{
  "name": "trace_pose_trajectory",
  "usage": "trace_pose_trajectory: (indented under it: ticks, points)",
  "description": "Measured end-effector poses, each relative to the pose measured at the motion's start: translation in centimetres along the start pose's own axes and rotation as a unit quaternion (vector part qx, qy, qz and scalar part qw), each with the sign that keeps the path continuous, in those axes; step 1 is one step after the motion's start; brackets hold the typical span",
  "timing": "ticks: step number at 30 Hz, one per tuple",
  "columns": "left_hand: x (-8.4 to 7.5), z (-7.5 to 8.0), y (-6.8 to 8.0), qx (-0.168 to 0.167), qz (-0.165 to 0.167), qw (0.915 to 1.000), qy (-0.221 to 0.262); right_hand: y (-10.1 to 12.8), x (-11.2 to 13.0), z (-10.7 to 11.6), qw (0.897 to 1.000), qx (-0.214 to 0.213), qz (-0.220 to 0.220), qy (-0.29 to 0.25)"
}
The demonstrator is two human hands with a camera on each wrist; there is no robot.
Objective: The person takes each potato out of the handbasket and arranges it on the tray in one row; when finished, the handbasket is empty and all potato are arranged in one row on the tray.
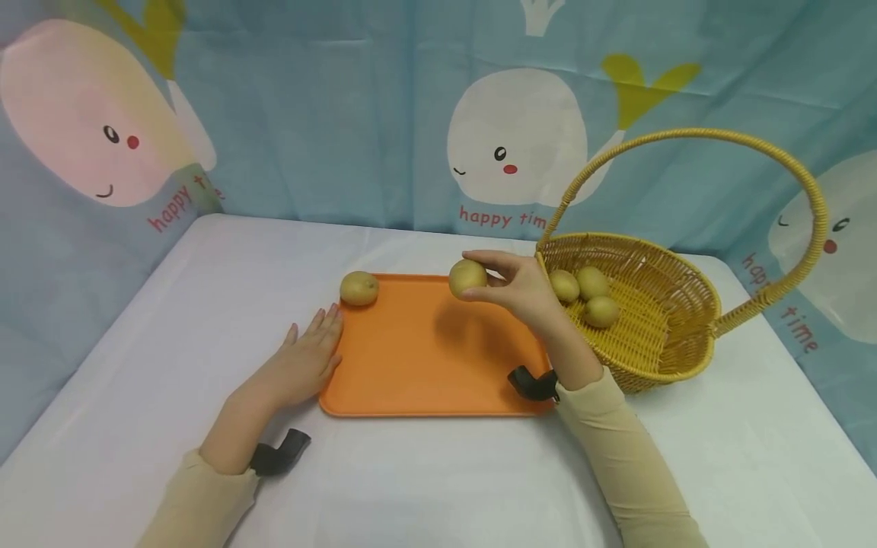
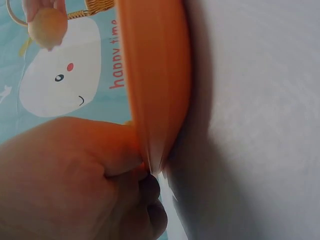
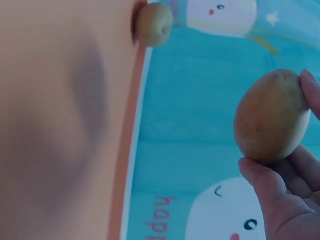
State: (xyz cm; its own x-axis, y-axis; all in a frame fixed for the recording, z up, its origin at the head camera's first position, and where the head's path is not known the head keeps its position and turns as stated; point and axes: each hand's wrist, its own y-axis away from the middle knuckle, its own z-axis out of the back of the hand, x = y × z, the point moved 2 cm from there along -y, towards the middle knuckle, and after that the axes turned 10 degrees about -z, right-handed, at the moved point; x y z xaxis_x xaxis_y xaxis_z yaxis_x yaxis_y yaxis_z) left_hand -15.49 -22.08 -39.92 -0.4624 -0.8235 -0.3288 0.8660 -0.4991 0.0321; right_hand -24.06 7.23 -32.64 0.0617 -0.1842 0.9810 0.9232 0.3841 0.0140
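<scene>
A potato (image 1: 468,279) is pinched between the thumb and fingers of my right hand (image 1: 524,293), raised above the orange tray (image 1: 411,358). The right wrist view shows this potato (image 3: 272,116) close up, smooth and egg-shaped with small dark specks. My left hand (image 1: 304,361) rests at the tray's left edge, its fingers extended along the rim. In the left wrist view, its thumb (image 2: 115,145) touches the side of the tray (image 2: 157,75). Another potato (image 1: 359,288) sits in the tray's far left corner.
A yellow wicker basket (image 1: 658,377) with a tall arched handle stands right of the tray and holds several potatoes (image 1: 601,311). White cloth (image 1: 425,479) covers the table. Behind hangs a blue printed curtain (image 1: 329,114).
</scene>
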Motion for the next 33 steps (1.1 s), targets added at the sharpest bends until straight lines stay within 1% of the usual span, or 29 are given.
trace_pose_trajectory:
  ticks: [3, 8, 13, 16, 22, 29, 33]
  points:
    - [0.0, 0.0, 0.0, 0.002, 0.001, 1.0000, 0.005, -0.6, -0.2, -0.8, 1.000, 0.005, -0.003, 0.001]
    - [0.0, 0.1, 0.0, 0.004, 0.002, 0.9999, 0.013, -1.5, -0.6, -2.1, 1.000, 0.012, -0.009, -0.016]
    - [0.0, 0.1, 0.1, -0.001, 0.000, 1.0000, 0.007, -2.5, -0.9, -3.2, 1.000, 0.012, -0.002, -0.023]
    - [0.0, 0.1, 0.0, 0.003, 0.003, 1.0000, 0.008, -3.0, -1.0, -3.7, 1.000, 0.014, 0.002, -0.027]
    - [0.1, 0.0, 0.1, 0.008, 0.009, 0.9999, 0.011, -4.4, -1.7, -5.1, 0.999, 0.021, -0.006, -0.033]
    - [0.2, -0.2, 0.1, 0.004, 0.007, 0.9999, 0.014, -5.9, -2.5, -6.8, 0.999, 0.022, -0.016, -0.016]
    - [-0.1, 0.0, 0.2, 0.004, 0.008, 0.9999, 0.011, -6.5, -2.8, -7.4, 0.999, 0.033, -0.018, -0.007]
